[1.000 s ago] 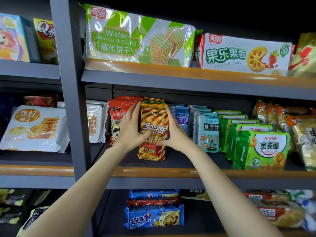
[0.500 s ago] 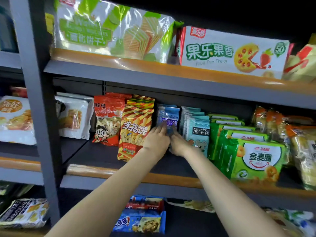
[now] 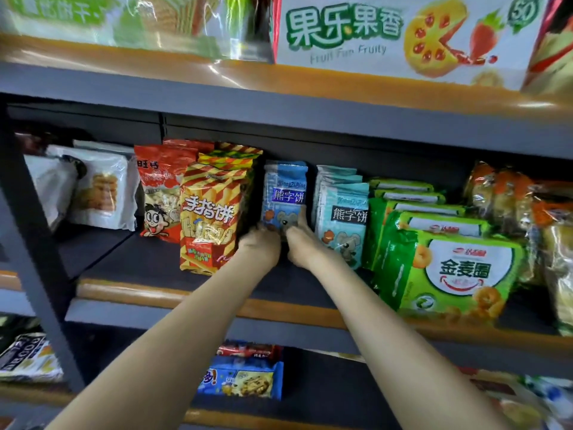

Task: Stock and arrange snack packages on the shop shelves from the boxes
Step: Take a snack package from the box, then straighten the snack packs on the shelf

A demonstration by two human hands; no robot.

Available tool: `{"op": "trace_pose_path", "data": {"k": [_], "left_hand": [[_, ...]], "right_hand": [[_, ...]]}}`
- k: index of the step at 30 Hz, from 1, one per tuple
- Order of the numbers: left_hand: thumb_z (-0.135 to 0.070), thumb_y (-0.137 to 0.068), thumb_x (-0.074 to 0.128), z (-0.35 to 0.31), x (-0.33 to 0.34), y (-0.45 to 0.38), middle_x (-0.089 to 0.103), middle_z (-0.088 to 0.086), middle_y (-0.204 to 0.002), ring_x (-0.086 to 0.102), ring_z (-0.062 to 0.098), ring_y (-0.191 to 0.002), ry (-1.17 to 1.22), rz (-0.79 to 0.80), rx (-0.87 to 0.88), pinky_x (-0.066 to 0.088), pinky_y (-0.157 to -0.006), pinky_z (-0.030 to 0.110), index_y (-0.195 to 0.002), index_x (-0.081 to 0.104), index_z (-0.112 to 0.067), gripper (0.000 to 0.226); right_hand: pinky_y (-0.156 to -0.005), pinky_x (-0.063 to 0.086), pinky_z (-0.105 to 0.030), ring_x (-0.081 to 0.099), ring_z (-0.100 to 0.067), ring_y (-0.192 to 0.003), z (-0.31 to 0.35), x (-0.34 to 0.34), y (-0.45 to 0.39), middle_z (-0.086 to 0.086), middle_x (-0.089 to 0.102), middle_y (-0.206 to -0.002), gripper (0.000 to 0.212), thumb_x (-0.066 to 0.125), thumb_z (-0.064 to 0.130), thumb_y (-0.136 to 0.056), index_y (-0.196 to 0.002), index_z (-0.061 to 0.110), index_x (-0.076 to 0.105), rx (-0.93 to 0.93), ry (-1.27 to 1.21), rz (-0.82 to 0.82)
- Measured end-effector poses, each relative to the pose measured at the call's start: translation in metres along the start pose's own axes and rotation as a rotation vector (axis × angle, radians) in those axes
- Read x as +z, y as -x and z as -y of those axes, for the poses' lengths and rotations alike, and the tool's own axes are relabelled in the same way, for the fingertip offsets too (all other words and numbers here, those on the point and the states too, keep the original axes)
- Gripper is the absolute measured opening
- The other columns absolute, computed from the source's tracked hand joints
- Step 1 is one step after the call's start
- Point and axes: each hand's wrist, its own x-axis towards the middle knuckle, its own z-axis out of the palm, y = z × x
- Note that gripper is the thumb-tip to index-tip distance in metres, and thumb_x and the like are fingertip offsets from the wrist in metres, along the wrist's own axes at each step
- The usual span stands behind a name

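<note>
A blue snack packet with a cartoon mouse (image 3: 284,193) stands upright deep on the middle shelf (image 3: 198,297). My left hand (image 3: 259,245) grips its lower left corner and my right hand (image 3: 302,242) grips its lower right side, thumb up along the edge. Left of it stands a red-and-yellow striped biscuit-stick packet (image 3: 212,212), right of it a row of pale teal mouse packets (image 3: 342,212).
A red cartoon-boy packet (image 3: 158,193) and white pouches (image 3: 99,189) stand at the left, green packets (image 3: 449,262) at the right. A grey upright post (image 3: 29,243) bounds the bay. The upper shelf carries a large white fruit-biscuit box (image 3: 397,35); the lower shelf holds blue cookie packs (image 3: 245,378).
Both hands left the striped packet and moved right to the blue mouse packet, which they now hold at its base. The view has moved closer and to the right.
</note>
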Motion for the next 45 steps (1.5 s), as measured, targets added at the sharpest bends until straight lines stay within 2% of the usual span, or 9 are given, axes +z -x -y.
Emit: {"op": "trace_pose_path", "data": {"k": [6, 8, 11, 18, 26, 33, 38, 41, 45], "left_hand": [[-0.005, -0.09, 0.048, -0.001, -0.009, 0.011, 0.042, 0.017, -0.136, 0.046, 0.037, -0.12, 0.267, -0.364, 0.2, 0.041, -0.095, 0.039, -0.135, 0.041, -0.009, 0.045], [-0.01, -0.09, 0.052, -0.009, -0.011, 0.014, 0.051, 0.02, -0.129, 0.051, 0.036, -0.116, 0.466, -0.324, 0.212, 0.042, -0.091, 0.038, -0.129, 0.046, -0.004, 0.04], [-0.023, -0.089, 0.061, -0.025, -0.01, 0.018, 0.053, 0.019, -0.13, 0.051, 0.03, -0.119, 0.708, -0.141, 0.202, 0.04, -0.093, 0.033, -0.132, 0.043, 0.001, 0.052], [-0.011, -0.086, 0.064, -0.046, -0.003, 0.007, 0.057, 0.018, -0.12, 0.054, 0.029, -0.112, 0.777, -0.023, 0.226, 0.039, -0.078, 0.027, -0.123, 0.044, -0.001, 0.043], [-0.008, -0.092, 0.053, -0.054, 0.0, -0.001, 0.055, 0.023, -0.117, 0.056, 0.036, -0.103, 0.579, -0.241, 0.253, 0.043, -0.076, 0.037, -0.119, 0.041, 0.002, 0.032], [-0.006, -0.088, 0.057, -0.049, -0.006, 0.001, 0.042, 0.025, -0.131, 0.049, 0.04, -0.115, 0.541, -0.277, 0.243, 0.042, -0.088, 0.042, -0.136, 0.026, -0.002, 0.057], [0.0, -0.084, 0.057, -0.04, -0.015, 0.016, 0.05, 0.021, -0.126, 0.053, 0.038, -0.111, 0.845, -0.57, 0.399, 0.045, -0.091, 0.045, -0.13, 0.04, -0.001, 0.049], [-0.005, -0.091, 0.049, -0.053, -0.027, 0.033, 0.05, 0.013, -0.131, 0.054, 0.027, -0.11, 1.046, -0.474, 0.492, 0.049, -0.086, 0.039, -0.133, 0.04, -0.011, 0.043], [-0.036, -0.091, 0.056, -0.073, -0.042, 0.058, 0.029, 0.001, -0.15, 0.039, 0.019, -0.13, 1.224, -0.018, 0.553, 0.045, -0.094, 0.032, -0.145, 0.024, -0.034, 0.063]], "right_hand": [[-0.113, 0.024, -0.039, 0.008, -0.031, -0.145, -0.009, -0.032, 0.042, -0.023, 0.003, -0.155, 0.03, 0.048, -0.006, -0.091, -0.121, -0.006, 0.051, 0.095, -0.019, -0.291], [-0.114, 0.02, -0.042, 0.008, -0.037, -0.142, -0.019, -0.031, 0.054, -0.026, 0.011, -0.153, 0.033, 0.051, 0.003, -0.092, -0.125, -0.002, 0.05, 0.204, 0.023, -0.282], [-0.11, 0.029, -0.049, 0.011, -0.048, -0.139, -0.025, -0.019, 0.063, -0.019, -0.013, -0.155, 0.047, 0.053, 0.003, -0.09, -0.135, 0.003, 0.039, 0.353, -0.075, -0.206], [-0.111, 0.032, -0.038, 0.018, -0.039, -0.141, -0.029, -0.009, 0.064, -0.015, -0.02, -0.155, 0.056, 0.055, 0.0, -0.089, -0.14, 0.003, 0.033, 0.299, -0.269, -0.242], [-0.109, 0.031, -0.032, 0.023, -0.031, -0.141, -0.042, -0.005, 0.063, -0.012, -0.02, -0.156, 0.053, 0.052, -0.007, -0.089, -0.139, 0.001, 0.035, 0.239, -0.289, -0.251], [-0.114, 0.025, -0.036, 0.015, -0.035, -0.143, -0.031, -0.018, 0.08, -0.017, -0.013, -0.156, 0.055, 0.046, -0.004, -0.091, -0.143, -0.001, 0.029, 0.266, -0.205, -0.15], [-0.114, 0.026, -0.035, 0.019, -0.028, -0.142, -0.029, -0.05, 0.109, -0.01, 0.003, -0.158, 0.053, 0.049, -0.009, -0.086, -0.138, 0.003, 0.041, 0.088, -0.145, -0.483], [-0.113, 0.022, -0.036, 0.025, -0.027, -0.14, -0.054, -0.085, 0.129, -0.006, 0.02, -0.155, 0.05, 0.054, 0.009, -0.092, -0.14, 0.011, 0.042, 0.035, -0.03, -0.566], [-0.116, 0.016, -0.039, 0.014, -0.022, -0.144, -0.119, -0.12, 0.149, 0.002, 0.012, -0.158, 0.091, 0.07, 0.051, -0.076, -0.149, 0.026, 0.022, 0.122, -0.004, -0.092]]}}
